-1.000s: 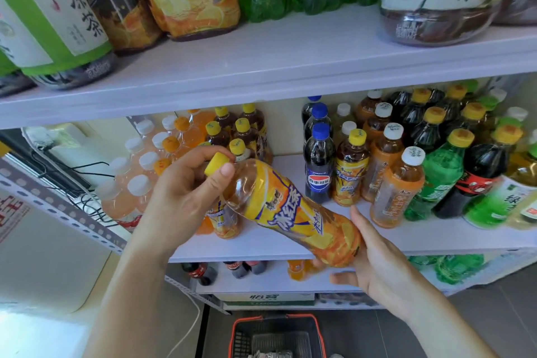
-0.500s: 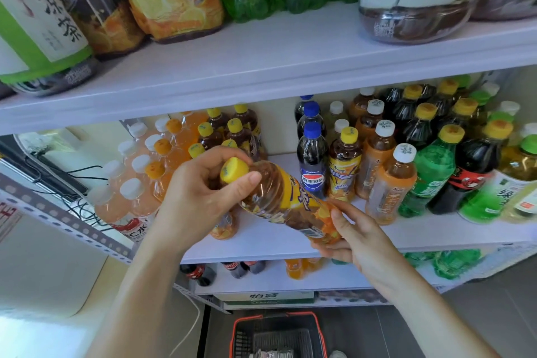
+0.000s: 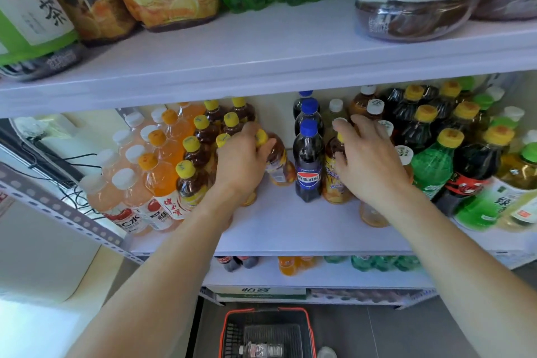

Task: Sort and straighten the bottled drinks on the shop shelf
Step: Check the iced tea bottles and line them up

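Note:
On the middle shelf [image 3: 290, 229] my left hand [image 3: 242, 160] grips the neck of a yellow-capped iced tea bottle [image 3: 280, 167]. That bottle stands slightly tilted at the right end of a block of the same yellow-capped tea bottles [image 3: 191, 174]. My right hand [image 3: 370, 163] curls over the cap and neck of a second iced tea bottle [image 3: 334, 186], which stands just right of a row of blue-capped cola bottles [image 3: 308, 163]. The hand hides most of this bottle's top.
Pink and orange drinks [image 3: 139, 183] fill the shelf's left end. Dark, green and white-capped bottles [image 3: 436, 154] crowd the right. Large bottles stand on the upper shelf [image 3: 261, 46]. A red shopping basket [image 3: 266, 334] sits on the floor below.
The tilted iced tea bottle has gone from mid-air onto the shelf beside the other yellow-capped teas. My right hand has left its base and moved right onto another tea bottle.

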A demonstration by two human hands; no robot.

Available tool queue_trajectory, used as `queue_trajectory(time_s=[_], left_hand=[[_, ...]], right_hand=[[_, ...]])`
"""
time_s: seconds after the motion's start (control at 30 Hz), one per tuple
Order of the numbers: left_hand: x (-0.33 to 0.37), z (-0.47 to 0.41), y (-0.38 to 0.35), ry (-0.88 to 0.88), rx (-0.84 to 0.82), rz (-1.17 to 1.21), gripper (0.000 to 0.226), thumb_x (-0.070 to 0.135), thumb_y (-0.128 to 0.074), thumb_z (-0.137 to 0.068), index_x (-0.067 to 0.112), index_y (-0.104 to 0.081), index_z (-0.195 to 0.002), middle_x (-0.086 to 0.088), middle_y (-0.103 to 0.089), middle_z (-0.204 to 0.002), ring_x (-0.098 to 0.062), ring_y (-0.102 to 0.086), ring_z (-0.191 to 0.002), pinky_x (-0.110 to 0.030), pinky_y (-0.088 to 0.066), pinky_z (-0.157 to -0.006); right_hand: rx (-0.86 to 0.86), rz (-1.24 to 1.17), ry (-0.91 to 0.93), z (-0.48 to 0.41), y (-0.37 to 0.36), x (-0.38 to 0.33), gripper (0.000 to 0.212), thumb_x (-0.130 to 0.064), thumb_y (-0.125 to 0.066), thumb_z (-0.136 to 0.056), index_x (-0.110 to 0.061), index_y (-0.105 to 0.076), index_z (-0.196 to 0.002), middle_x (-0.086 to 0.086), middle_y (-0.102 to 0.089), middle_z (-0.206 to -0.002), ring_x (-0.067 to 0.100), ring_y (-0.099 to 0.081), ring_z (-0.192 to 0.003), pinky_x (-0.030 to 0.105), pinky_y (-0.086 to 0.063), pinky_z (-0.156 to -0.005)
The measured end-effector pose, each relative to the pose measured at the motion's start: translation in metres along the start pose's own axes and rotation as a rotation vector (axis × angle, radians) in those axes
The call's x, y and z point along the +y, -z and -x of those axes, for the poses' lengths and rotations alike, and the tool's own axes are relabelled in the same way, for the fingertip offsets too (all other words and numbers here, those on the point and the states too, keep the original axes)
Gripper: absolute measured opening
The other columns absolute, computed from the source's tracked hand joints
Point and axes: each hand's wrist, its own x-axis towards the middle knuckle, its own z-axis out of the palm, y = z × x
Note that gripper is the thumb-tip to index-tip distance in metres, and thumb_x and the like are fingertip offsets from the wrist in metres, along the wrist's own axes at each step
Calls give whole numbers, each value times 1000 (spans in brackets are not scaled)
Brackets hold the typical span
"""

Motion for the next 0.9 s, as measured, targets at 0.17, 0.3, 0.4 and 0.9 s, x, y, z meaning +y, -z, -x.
queue_trajectory(time_s=[0.17, 0.3, 0.4, 0.9], left_hand=[[-9, -35, -44, 39, -32, -58, 31, 27, -58, -97, 2, -54, -115, -20, -67, -98, -41, -62, -91, -37, -37, -65], [-13, -65, -66, 63, -67, -63, 26, 25, -55, -98, 4, -52, -113, -20, -66, -100, -41, -62, -93, -36, -32, -65], [-10, -86, -78, 84, -86, -73, 24, 24, -52, -99, 6, -52, -114, -18, -67, -100, -40, -63, -93, -36, -36, -65], [-4, -112, -85, 309, -342, 26, 61, -3, -49, -89, 5, -29, -145, -26, -28, -146, -41, -33, -134, -40, -43, -105]], right_hand=[[-173, 165, 0, -18, -10, 2, 47, -12, -57, -89, -11, -42, -134, 18, -48, -126, 37, -49, -110, 42, -44, -91], [-142, 151, -34, -20, -19, 9, 59, -3, -67, -81, -15, -44, -134, 15, -42, -127, 35, -52, -106, 35, -42, -75], [-131, 118, -47, -23, -24, 14, 70, 0, -71, -78, -15, -39, -138, 15, -43, -127, 36, -55, -104, 32, -35, -69], [-71, -2, -60, -25, -26, 15, 58, -2, -63, -86, -14, -41, -139, 14, -51, -123, 35, -57, -104, 31, -33, -68]])
